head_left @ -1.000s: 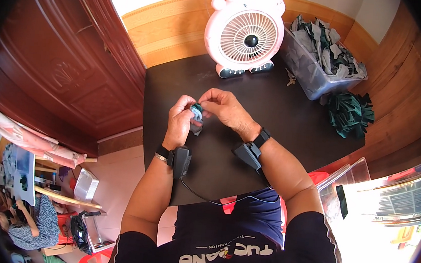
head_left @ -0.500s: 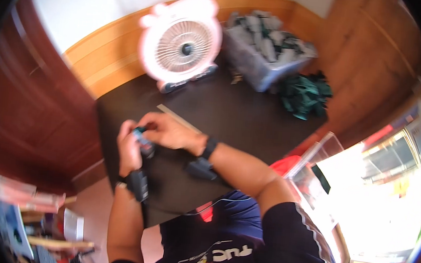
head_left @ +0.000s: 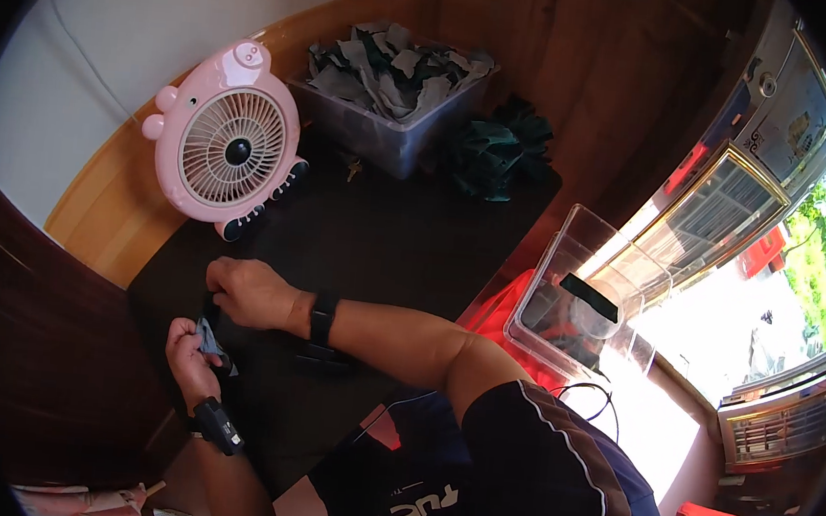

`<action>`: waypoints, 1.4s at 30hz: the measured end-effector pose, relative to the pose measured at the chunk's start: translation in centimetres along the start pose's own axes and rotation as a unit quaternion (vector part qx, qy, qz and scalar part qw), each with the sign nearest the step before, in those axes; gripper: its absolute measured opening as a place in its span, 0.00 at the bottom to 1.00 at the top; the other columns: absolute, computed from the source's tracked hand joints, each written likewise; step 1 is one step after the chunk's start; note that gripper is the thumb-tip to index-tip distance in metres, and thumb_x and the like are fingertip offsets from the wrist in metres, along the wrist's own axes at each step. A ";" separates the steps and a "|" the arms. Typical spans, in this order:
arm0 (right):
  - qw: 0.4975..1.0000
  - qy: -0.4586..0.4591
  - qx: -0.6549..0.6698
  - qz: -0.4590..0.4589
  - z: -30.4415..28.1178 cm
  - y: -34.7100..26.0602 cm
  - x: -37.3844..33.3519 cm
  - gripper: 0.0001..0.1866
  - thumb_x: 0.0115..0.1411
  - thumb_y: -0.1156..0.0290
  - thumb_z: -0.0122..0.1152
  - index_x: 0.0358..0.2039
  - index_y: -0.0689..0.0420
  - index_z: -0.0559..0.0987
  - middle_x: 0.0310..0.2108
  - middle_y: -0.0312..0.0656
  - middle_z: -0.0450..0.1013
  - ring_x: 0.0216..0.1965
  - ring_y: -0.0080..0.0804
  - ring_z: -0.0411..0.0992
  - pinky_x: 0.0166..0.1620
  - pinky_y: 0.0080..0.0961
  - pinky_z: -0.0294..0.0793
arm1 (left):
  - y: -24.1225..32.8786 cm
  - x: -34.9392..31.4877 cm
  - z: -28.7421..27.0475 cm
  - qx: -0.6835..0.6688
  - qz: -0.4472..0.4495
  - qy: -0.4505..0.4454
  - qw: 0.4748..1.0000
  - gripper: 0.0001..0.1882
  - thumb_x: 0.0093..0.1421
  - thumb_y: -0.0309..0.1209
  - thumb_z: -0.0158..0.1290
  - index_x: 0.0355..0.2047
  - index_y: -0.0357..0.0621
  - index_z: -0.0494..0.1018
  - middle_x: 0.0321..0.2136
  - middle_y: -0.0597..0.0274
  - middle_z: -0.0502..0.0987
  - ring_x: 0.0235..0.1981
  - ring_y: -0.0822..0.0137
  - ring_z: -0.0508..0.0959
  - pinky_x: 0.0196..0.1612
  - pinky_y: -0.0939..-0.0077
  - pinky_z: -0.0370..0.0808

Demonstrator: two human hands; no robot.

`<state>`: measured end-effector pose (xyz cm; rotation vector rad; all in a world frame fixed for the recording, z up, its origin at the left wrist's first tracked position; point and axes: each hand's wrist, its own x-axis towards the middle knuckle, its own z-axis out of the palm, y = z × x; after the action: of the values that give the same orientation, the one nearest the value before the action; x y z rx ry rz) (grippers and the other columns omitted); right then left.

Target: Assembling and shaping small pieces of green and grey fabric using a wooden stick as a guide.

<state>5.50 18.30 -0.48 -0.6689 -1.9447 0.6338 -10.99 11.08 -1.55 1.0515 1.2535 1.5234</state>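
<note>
Both my hands are over the left side of the dark table. My left hand is closed around a small crumpled grey-blue and dark piece, thin like cloth or film. Just above and to the right of it, my right hand has its fingers pinched together. A dark strip runs from the right fingertips down toward the left hand's piece. Whether the strip and the piece are one thing, I cannot tell. Black bands with small boxes sit on both wrists.
A pink pig-shaped fan stands behind my hands. Farther back are a clear bin of grey and dark green scraps, a dark green heap and a key. A clear plastic box holding a dark green piece is at the right.
My hands, close together before, are now farther apart, the right one above the left. The view has swung, so the fan and bin appear farther left.
</note>
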 end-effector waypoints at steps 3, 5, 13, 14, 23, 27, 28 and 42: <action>0.997 0.038 -0.059 -0.034 0.1 -0.3 0.0 0.10 0.49 0.74 0.59 0.32 0.61 0.71 0.31 0.47 0.71 0.31 0.44 0.72 0.34 0.34 0.71 | 0.2 0.0 -0.3 0.019 0.016 0.013 1.000 0.03 0.49 0.29 0.42 0.25 0.45 0.63 0.21 0.71 0.60 0.18 0.79 0.61 0.15 0.87 0.59; 0.997 0.032 -0.059 -0.026 0.3 -0.4 0.0 0.10 0.50 0.74 0.58 0.33 0.61 0.71 0.33 0.47 0.71 0.32 0.44 0.72 0.35 0.34 0.71 | 0.0 0.2 -1.3 0.012 0.011 -0.015 1.000 0.04 0.49 0.30 0.41 0.26 0.45 0.64 0.21 0.71 0.61 0.18 0.79 0.61 0.15 0.86 0.59; 0.933 -0.183 0.282 0.130 0.9 -1.0 -0.6 0.17 0.52 0.72 0.63 0.41 0.61 0.72 0.27 0.38 0.72 0.25 0.21 0.72 0.24 0.19 0.72 | 0.3 -0.6 1.3 0.024 -0.020 0.029 0.999 0.06 0.51 0.31 0.42 0.26 0.44 0.67 0.21 0.71 0.64 0.18 0.79 0.62 0.17 0.88 0.59; 0.929 -0.182 0.269 0.175 0.9 -1.0 -0.3 0.14 0.51 0.76 0.62 0.39 0.62 0.74 0.25 0.39 0.73 0.20 0.21 0.71 0.23 0.18 0.71 | 0.5 -0.6 1.0 0.057 -0.007 0.021 0.998 0.05 0.51 0.30 0.42 0.25 0.45 0.67 0.20 0.71 0.64 0.17 0.79 0.61 0.17 0.88 0.58; 0.919 0.015 0.308 0.244 0.1 2.2 1.0 0.08 0.53 0.78 0.59 0.34 0.63 0.74 0.25 0.39 0.73 0.21 0.23 0.72 0.23 0.19 0.72 | 0.7 0.1 -1.3 0.095 -0.029 0.069 0.993 0.04 0.49 0.31 0.42 0.20 0.47 0.65 0.16 0.73 0.61 0.15 0.80 0.57 0.15 0.87 0.50; 0.935 0.084 0.267 0.218 -1.9 3.8 1.7 0.12 0.53 0.75 0.61 0.39 0.64 0.74 0.28 0.40 0.74 0.26 0.25 0.74 0.29 0.21 0.74 | 0.9 0.7 -2.3 0.059 -0.023 0.125 0.990 0.04 0.49 0.32 0.41 0.20 0.48 0.63 0.15 0.73 0.60 0.13 0.79 0.56 0.15 0.87 0.49; 0.960 0.045 0.242 0.136 -0.8 2.4 1.3 0.15 0.53 0.73 0.61 0.41 0.64 0.74 0.29 0.41 0.74 0.28 0.26 0.74 0.32 0.22 0.74 | 0.8 0.4 -2.2 0.066 -0.015 0.100 0.993 0.04 0.48 0.31 0.41 0.20 0.47 0.64 0.15 0.72 0.60 0.13 0.79 0.56 0.15 0.87 0.50; 0.928 -0.150 0.274 0.204 0.1 0.6 0.5 0.09 0.53 0.73 0.61 0.36 0.60 0.77 0.24 0.39 0.73 0.24 0.22 0.72 0.29 0.20 0.71 | 1.2 0.1 -1.0 0.105 -0.052 0.025 0.993 0.04 0.50 0.29 0.41 0.22 0.46 0.66 0.17 0.72 0.63 0.15 0.81 0.58 0.15 0.87 0.52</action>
<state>5.31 19.06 -0.63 -0.6427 -1.7726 1.5483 -12.07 10.79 -0.45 1.0700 1.5057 1.3672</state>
